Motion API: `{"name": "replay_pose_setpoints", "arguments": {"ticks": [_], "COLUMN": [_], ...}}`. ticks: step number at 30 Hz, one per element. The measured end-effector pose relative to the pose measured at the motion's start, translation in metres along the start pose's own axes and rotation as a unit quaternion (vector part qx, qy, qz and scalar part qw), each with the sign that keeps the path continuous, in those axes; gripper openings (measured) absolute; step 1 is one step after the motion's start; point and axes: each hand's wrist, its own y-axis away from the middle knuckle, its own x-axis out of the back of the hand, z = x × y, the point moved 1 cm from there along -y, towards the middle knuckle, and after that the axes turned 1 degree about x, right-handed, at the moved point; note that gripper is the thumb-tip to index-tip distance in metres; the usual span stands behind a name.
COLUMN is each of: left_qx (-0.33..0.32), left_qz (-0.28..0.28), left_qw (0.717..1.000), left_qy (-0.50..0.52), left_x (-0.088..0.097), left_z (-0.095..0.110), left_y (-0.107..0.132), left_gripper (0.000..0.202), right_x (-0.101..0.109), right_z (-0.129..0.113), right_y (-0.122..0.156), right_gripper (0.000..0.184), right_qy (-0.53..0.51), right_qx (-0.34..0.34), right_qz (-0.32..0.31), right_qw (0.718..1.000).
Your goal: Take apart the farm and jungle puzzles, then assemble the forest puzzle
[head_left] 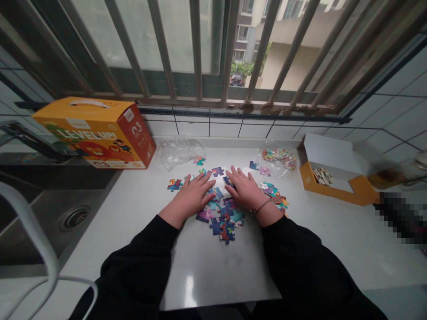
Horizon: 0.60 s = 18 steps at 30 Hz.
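Note:
Colourful jigsaw pieces (224, 218) lie scattered in a heap on the white counter (220, 271). My left hand (191, 195) lies flat on the left side of the heap, fingers stretched out and apart. My right hand (245, 189), with a thin bracelet at the wrist, rests flat on the right side, fingers spread over the pieces. Neither hand grips anything. Loose pieces (217, 171) sit just beyond my fingertips.
An orange puzzle box (100, 133) stands at the back left beside a sink (66, 213). A clear empty bag (178, 151) and a bag with pieces (278, 158) lie near the tiled wall. An open orange tray box (333, 178) sits at right. Barred window behind.

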Motion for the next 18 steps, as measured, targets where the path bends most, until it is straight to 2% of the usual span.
{"name": "replay_pose_setpoints", "arguments": {"ticks": [3, 6, 8, 10, 13, 16, 18], "left_qx": [0.060, 0.098, 0.105, 0.107, 0.109, 0.110, 0.110], "left_qz": [0.017, 0.038, 0.040, 0.038, 0.034, 0.033, 0.030], "left_qw": [0.997, 0.993, 0.992, 0.991, 0.991, 0.992, 0.992], "left_qy": [-0.037, -0.057, -0.064, -0.070, -0.065, -0.052, -0.053], "left_x": [-0.001, 0.000, 0.001, 0.000, 0.000, 0.000, 0.000], "left_z": [-0.005, -0.008, -0.008, -0.007, -0.006, -0.006, -0.006], "left_y": [0.000, 0.003, 0.004, 0.005, 0.004, 0.003, 0.003], "left_gripper": [0.054, 0.055, 0.056, 0.058, 0.058, 0.058, 0.058], "right_x": [0.006, 0.008, 0.008, 0.007, 0.011, 0.019, 0.023], "right_z": [0.016, 0.030, 0.032, 0.029, 0.024, 0.025, 0.028], "right_y": [-0.003, -0.005, -0.004, -0.002, 0.003, 0.007, 0.010], "right_gripper": [0.067, 0.071, 0.074, 0.070, 0.065, 0.061, 0.054], "right_qy": [0.016, 0.029, 0.026, 0.017, 0.012, 0.030, 0.044], "right_qx": [-0.122, -0.208, -0.198, -0.142, -0.088, -0.133, -0.156], "right_qz": [0.068, 0.073, 0.055, 0.039, 0.059, 0.109, 0.097], "right_qw": [0.990, 0.975, 0.978, 0.989, 0.994, 0.985, 0.982]}}
